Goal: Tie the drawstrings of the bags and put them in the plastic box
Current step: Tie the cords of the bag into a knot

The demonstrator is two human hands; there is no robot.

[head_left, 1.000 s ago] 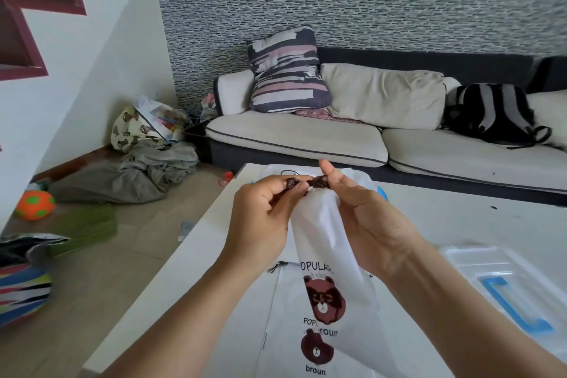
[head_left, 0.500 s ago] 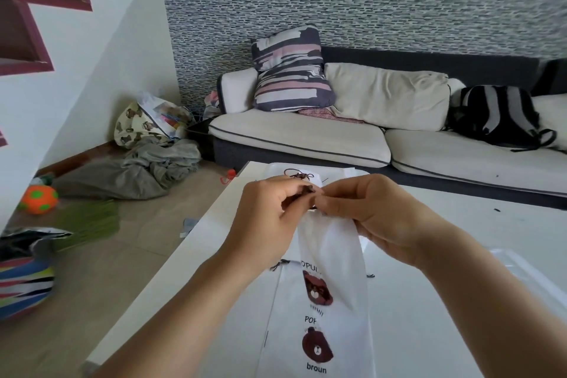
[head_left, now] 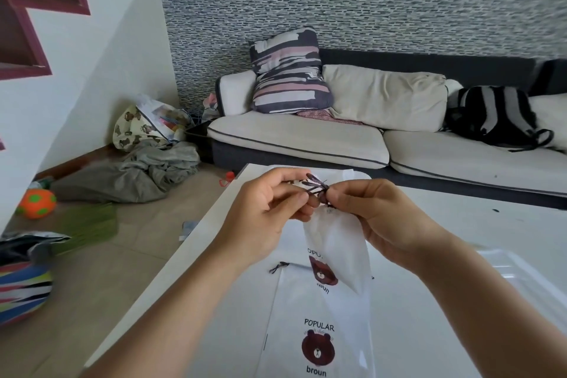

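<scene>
I hold a white drawstring bag (head_left: pixel 336 242) with a brown bear print up above the white table (head_left: pixel 460 255). Its mouth is gathered tight. My left hand (head_left: pixel 260 215) and my right hand (head_left: pixel 377 215) both pinch the dark brown drawstring (head_left: pixel 317 187) at the top of the bag, with loops of cord showing between the fingertips. Under it a second white bear-print bag (head_left: pixel 319 337) lies flat on the table, its dark cord end (head_left: pixel 277 267) at its left. A clear plastic box (head_left: pixel 521 282) sits at the right, blurred and partly behind my right forearm.
More white bags (head_left: pixel 346 173) lie at the table's far edge. A sofa (head_left: pixel 368 144) with cushions and a black backpack (head_left: pixel 494 116) stands behind the table. On the floor at left lie grey cloth (head_left: pixel 132 175), an orange ball (head_left: pixel 38 202) and a striped bag (head_left: pixel 21 282).
My hands stayed together at the bag's mouth and worked the cord; loops of drawstring now stick out between the fingertips. The view shifted a little, and the bag's lower end swung right.
</scene>
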